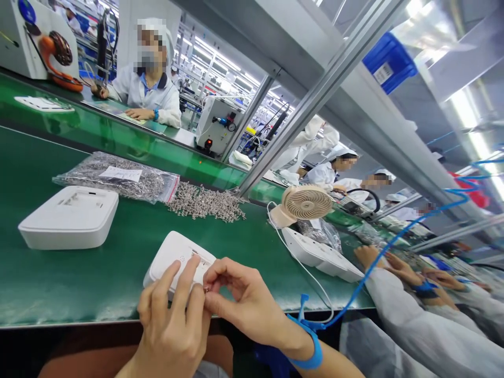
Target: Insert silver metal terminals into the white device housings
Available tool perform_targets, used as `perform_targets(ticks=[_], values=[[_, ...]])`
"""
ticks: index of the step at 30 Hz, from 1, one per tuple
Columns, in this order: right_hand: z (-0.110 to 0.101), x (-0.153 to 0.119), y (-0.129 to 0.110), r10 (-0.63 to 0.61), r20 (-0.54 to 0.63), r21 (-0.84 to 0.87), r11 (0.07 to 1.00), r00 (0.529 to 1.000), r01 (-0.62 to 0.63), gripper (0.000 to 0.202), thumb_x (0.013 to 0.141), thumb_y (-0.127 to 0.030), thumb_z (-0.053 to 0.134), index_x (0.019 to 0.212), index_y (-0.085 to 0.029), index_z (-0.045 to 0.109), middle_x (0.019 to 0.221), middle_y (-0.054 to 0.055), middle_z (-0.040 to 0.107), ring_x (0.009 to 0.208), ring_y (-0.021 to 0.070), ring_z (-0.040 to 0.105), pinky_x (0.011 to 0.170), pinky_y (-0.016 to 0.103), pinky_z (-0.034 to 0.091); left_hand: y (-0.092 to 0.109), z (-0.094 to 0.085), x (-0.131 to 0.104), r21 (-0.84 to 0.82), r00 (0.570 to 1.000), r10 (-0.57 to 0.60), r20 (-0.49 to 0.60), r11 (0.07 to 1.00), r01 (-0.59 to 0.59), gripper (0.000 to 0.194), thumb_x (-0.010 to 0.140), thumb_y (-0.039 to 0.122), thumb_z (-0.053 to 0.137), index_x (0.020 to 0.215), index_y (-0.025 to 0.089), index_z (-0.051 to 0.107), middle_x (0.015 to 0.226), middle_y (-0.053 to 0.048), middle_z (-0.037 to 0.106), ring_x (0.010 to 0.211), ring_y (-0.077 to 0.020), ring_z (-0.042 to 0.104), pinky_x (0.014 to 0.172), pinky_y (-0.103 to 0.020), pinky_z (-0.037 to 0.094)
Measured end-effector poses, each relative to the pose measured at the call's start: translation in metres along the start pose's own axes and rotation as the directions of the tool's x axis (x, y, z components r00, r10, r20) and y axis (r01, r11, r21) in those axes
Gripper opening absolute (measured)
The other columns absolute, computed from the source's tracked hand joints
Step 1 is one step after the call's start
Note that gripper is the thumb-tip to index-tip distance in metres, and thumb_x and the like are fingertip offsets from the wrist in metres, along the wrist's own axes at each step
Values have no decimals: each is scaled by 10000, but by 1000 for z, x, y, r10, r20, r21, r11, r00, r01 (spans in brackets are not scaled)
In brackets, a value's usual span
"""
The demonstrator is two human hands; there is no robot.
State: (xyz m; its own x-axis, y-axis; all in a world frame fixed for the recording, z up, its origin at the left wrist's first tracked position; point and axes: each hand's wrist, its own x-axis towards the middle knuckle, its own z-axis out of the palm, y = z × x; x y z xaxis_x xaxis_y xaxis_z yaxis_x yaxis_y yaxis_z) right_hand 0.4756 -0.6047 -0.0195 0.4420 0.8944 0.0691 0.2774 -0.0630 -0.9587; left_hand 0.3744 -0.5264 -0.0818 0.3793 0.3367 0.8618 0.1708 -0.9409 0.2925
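Note:
A white plastic housing (173,252) with small speaker holes and a slotted recess lies at the table's front edge. My left hand (173,310) holds it, fingers spread over its top and near side; the thumb is hidden. At the housing's near right corner, my right hand (244,299) pinches a tiny metal piece (207,290) between thumb and forefinger. A blue strap (311,352) circles my right wrist. Beyond the housing lies a loose pile of small metal pieces (205,203), beside a clear bag (118,176) full of similar ones.
Another white housing (71,215) rests at left. On the right stand a beige fan (307,203) with a white cable and a row of white housings (318,254). A blue coiled cord (378,257) crosses there. Co-workers' arms (409,299) work at right; a metal post (275,136) rises behind.

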Motion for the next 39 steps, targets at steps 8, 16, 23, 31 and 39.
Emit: perform_targets(ticks=[8,16,23,31,39], values=[[0,-9,7,129,36,357,925,991,-133,79,689,-155,690,764,-163,666,770,-3,572,694,77,505,659,211,437,8,-2,3,11,995,-61,-74,998,62,117,838,141,525,734,130,578,1090,-99,664,1015,-297,537,803,-410,328],[2,-12,9,174,-40,357,922,984,-149,101,689,-224,726,700,-168,642,721,-14,571,691,78,503,670,206,435,7,2,-1,65,998,21,-56,998,-17,80,828,135,541,820,122,620,1103,-118,657,1016,-297,534,819,-411,324],[0,-8,13,169,-52,267,952,984,-149,182,694,-299,720,668,-161,603,656,-22,544,625,80,486,631,227,433,6,1,-1,47,999,35,5,998,-35,145,848,144,510,922,93,623,1129,-133,643,1015,-299,545,825,-422,331],[-16,-3,19,74,32,-15,997,997,-74,82,748,-231,617,698,-168,601,684,0,568,662,106,510,652,258,442,5,2,-3,113,995,73,62,990,-80,90,815,155,576,876,119,632,1109,-98,658,990,-289,564,840,-411,336],[-13,15,55,-235,-241,-454,885,942,104,96,746,-151,540,667,-181,586,918,68,600,842,152,589,680,271,477,9,13,-16,188,964,100,248,971,-149,270,882,293,485,943,96,659,1020,-73,685,998,-255,576,910,-401,304]])
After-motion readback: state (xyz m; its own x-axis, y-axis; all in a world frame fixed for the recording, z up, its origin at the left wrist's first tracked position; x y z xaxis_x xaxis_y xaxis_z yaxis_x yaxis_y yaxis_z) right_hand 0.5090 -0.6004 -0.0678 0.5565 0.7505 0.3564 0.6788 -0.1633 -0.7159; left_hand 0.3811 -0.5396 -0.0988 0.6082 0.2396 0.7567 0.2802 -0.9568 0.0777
